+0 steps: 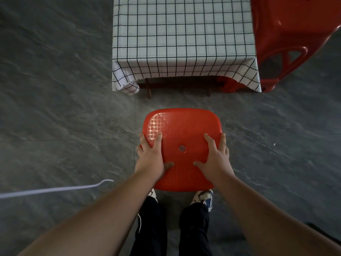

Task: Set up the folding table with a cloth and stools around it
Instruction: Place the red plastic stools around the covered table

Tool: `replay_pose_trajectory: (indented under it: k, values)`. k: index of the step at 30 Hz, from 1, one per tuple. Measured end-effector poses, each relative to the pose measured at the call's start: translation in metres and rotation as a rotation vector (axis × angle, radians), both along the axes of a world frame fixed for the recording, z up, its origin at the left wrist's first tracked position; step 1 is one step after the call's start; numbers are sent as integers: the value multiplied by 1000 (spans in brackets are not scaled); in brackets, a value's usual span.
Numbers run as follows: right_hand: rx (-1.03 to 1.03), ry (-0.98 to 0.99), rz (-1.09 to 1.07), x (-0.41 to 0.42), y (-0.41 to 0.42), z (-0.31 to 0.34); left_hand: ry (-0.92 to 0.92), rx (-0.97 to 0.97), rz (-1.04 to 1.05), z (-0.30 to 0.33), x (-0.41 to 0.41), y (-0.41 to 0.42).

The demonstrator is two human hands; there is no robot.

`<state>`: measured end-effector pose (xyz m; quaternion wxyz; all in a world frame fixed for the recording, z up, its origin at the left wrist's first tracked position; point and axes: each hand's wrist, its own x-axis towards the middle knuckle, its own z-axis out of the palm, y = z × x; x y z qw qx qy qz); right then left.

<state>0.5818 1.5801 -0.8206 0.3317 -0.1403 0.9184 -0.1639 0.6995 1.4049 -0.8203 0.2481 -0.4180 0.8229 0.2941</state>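
Just short of the near edge of the counter, we see a red plastic stool from above, its square seat with a small round hole at the middle and a flower-pattern glint at its far left corner. Both hands are on the stool. Left hand lies on the seat's left side, fingers spread forward and over the left edge, thumb flat on the seat toward us; its grip wraps that edge. Right hand mirrors it on the right side, fingers reaching over the right edge, thumb on the seat; its grip is likewise clamped on the stool. We cannot tell whether the stool's legs touch the floor.

Beyond the stool, the counter carries a white cloth with a dark grid, hanging over the near edge and bunched at the left corner; dark wooden legs show under it. Right of the counter, a second red stool sits tilted, touching the cloth's right side, one leg showing under the cloth hem.

Nearer than the stool, we see dark trousers and two sneakers partly under the seat. Left of the stool, a white cord lies on the grey stone-look floor.
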Motion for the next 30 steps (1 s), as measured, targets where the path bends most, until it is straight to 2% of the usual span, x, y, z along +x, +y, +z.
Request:
replay_pose_trajectory:
  k: [8,13,16,19,25,30]
  values:
    - [93,-65,56,-2,0,7,-67,-5,-17,7,-5,4]
    - [122,-83,121,-14,-4,34,-120,72,-48,40,-9,-12]
    - [73,8,163,-15,-11,78,13,-10,-62,93,-1,-22]
    - [23,69,196,-3,-16,144,148,-108,-169,163,13,-35]
    - [-44,176,280,45,-15,293,212,-221,-355,298,50,-42]
    - [-104,284,210,63,0,368,334,-241,-400,380,47,-44]
